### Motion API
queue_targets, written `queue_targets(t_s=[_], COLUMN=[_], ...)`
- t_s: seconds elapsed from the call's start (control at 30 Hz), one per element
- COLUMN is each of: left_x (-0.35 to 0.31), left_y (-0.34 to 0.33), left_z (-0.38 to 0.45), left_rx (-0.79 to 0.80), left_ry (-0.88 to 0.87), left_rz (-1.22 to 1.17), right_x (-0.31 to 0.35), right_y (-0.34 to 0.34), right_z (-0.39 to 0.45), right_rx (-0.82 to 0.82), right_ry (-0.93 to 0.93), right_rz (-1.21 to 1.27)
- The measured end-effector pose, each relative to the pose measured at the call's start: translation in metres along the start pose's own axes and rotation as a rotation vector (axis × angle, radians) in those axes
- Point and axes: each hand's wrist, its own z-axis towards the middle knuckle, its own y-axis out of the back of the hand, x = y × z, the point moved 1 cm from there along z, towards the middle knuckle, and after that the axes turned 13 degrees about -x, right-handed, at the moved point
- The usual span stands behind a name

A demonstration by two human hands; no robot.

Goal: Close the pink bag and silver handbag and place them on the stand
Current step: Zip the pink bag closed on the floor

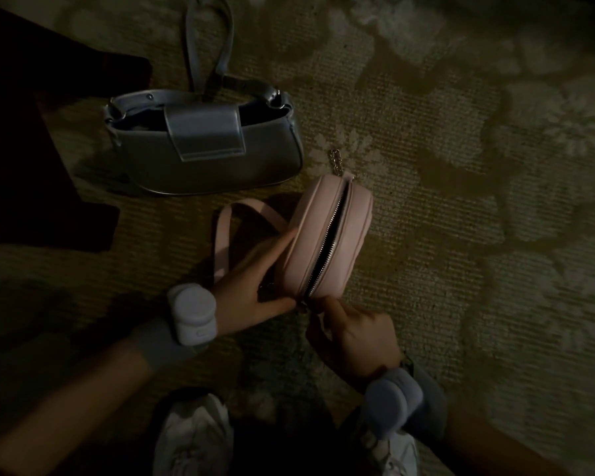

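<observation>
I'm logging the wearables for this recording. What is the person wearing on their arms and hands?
Both hands are bare. The left hand has a grey wristband carrying a round pale puck-shaped device. The right hand has a similar grey band with a rounded grey device. Both forearms are uncovered; no sleeves show.

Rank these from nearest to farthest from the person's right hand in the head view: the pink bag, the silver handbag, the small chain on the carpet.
From the right hand:
1. Pink bag: touching it, fingers at its near zip end.
2. Chain: just beyond the bag's far end.
3. Silver handbag: farther up and to the left, on the carpet.
</observation>
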Motion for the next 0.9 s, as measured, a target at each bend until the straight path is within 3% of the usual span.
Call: queue_targets(t_s=[0.17, 0.47, 0.7, 0.83, 0.9], left_x=[-0.001, -0.006, -0.002, 0.002, -0.001], left_y=[-0.003, -0.028, -0.028, -0.034, -0.033], left_z=[-0.001, -0.005, -0.003, 0.005, 0.002], left_rx=[-0.019, -0.123, -0.129, -0.183, -0.142], left_ry=[-0.117, -0.013, -0.006, 0.172, 0.076], left_rz=[0.134, 0.182, 0.229, 0.138, 0.18], right_x=[0.0, 0.004, 0.004, -0.002, -0.007], right_y=[0.006, 0.013, 0.02, 0.025, 0.024], right_z=[0.012, 0.029, 0.044, 0.061, 0.073], right_rx=[-0.052, 0.016, 0.031, -0.033, -0.088], right_ry=[0.039, 0.137, 0.097, 0.05, -0.013], right_rz=[0.071, 0.053, 0.006, -0.069, -0.063])
